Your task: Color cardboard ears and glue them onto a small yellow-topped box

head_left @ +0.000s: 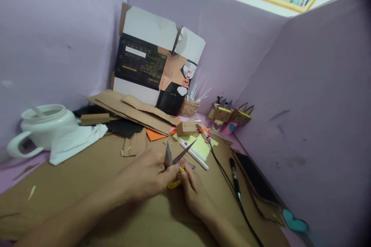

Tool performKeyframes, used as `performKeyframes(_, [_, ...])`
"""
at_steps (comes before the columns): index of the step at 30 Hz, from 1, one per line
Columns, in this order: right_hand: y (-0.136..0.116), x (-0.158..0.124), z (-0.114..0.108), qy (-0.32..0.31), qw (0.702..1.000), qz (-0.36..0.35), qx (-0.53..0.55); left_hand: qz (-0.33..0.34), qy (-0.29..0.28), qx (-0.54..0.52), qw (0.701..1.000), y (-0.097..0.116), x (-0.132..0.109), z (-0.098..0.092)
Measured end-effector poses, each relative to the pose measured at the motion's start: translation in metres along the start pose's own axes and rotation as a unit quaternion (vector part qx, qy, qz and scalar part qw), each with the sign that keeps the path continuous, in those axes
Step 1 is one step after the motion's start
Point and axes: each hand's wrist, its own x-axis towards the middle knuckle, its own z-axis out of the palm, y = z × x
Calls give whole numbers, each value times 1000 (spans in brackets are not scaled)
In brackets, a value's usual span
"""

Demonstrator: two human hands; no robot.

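Note:
My left hand [146,175] and my right hand [194,189] meet low in the middle, over a brown cardboard sheet [87,185]. Both are closed around a pair of scissors [175,158] with yellow handles. The grey blades stand open in a V, pointing up and away from me. I cannot make out anything between the blades.
A white jug [43,127] and white cloth [77,141] lie at left. Stacked cardboard strips [130,112], a printed box [153,61], a small basket [189,107], white markers [193,154], yellow paper [199,144], small cardboard figures [230,117], a black pen and cable [235,179] and purple walls surround the desk.

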Motion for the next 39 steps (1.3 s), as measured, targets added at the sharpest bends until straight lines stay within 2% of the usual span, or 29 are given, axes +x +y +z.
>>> performKeyframes(3, [0, 4, -1, 0, 998, -24, -56, 14, 26, 78, 997, -12, -1, 2])
performKeyframes(7, [5, 8, -2, -3, 987, -34, -159, -6, 60, 89, 994, -27, -1, 3])
performKeyframes(12, [14, -2, 0, 11, 975, -33, -222, 28, 61, 109, 992, -25, -6, 4])
performKeyframes(14, [12, -2, -2, 9, 974, -23, -225, 20, 64, 111, 991, -22, -5, 4])
performKeyframes(16, [4, 2, -10, -4, 980, -19, -196, -12, 58, 101, 993, -19, 0, 3])
performKeyframes(19, [-11, 16, -24, -15, 997, -14, -76, -53, 25, 65, 996, -13, 13, -1])
performKeyframes(22, [-17, 32, -31, 5, 999, 15, 39, -53, -13, 47, 997, -1, 27, -3])
performKeyframes(24, [-13, 39, -26, 17, 994, 31, 100, -35, -15, 69, 997, 7, 34, -2])
performKeyframes(26, [-6, 43, -16, 52, 982, 60, 174, -10, 5, 109, 994, 14, 39, 1])
performKeyframes(29, [1, 47, -2, 154, 952, 103, 246, 11, 22, 160, 987, 18, 42, 5])
performKeyframes(31, [1, 47, 3, 179, 947, 96, 249, 5, 12, 168, 986, 17, 41, 7])
performKeyframes(35, [-2, 45, 2, 146, 967, 76, 197, -12, 5, 138, 990, 10, 31, 8])
performKeyframes(39, [0, 43, 0, 134, 980, 81, 121, 28, 20, 127, 991, 8, 23, 10])
